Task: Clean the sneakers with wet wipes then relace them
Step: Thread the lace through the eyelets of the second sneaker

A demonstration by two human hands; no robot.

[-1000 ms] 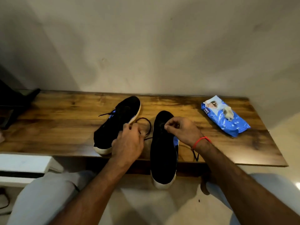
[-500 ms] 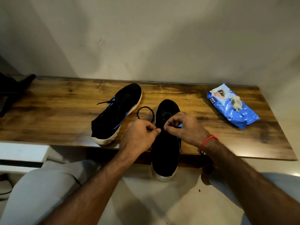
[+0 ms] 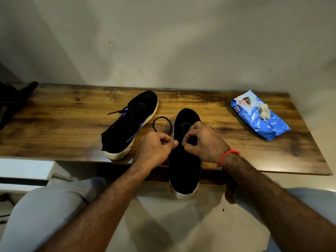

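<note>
Two black sneakers with white soles lie on a wooden table (image 3: 54, 128). The left sneaker (image 3: 130, 124) rests at an angle, its lace trailing out to the left. The right sneaker (image 3: 184, 166) points away from me, its heel hanging over the front edge. My left hand (image 3: 154, 150) pinches a black shoelace (image 3: 161, 122) that loops onto the table behind it. My right hand (image 3: 203, 142) sits on the right sneaker's upper, fingers pinched at the eyelets; what they hold is hidden.
A blue pack of wet wipes (image 3: 260, 118) with a crumpled used wipe (image 3: 263, 110) on top lies at the table's right end. A dark object (image 3: 14, 99) sits at the far left. The wall stands right behind the table. My knees are below.
My left hand moved right from beside the left sneaker to meet my right hand over the right sneaker. The view shifted slightly.
</note>
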